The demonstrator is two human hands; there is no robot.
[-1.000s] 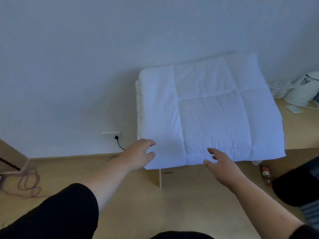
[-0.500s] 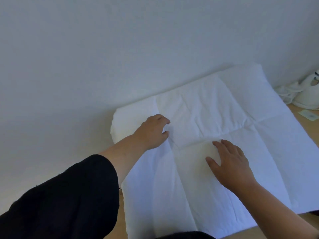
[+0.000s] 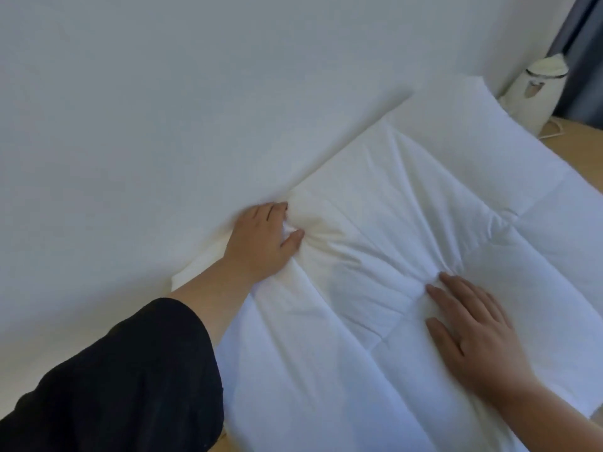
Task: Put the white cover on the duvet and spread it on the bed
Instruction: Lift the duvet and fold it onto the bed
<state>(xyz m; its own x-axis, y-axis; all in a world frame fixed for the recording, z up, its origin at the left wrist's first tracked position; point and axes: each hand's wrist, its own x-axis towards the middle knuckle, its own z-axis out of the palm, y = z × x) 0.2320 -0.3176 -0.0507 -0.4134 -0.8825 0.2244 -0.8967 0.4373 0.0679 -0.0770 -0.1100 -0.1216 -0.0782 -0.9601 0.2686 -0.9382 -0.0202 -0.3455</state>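
Against white wall, left hand (image 3: 261, 238) bunches duvet (image 3: 375, 256); right hand (image 3: 473, 334) presses flat.

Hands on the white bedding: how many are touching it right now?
2. The left hand grips a bunch of the bedding near the wall. The right hand lies flat on it, nearer the right edge of the view.
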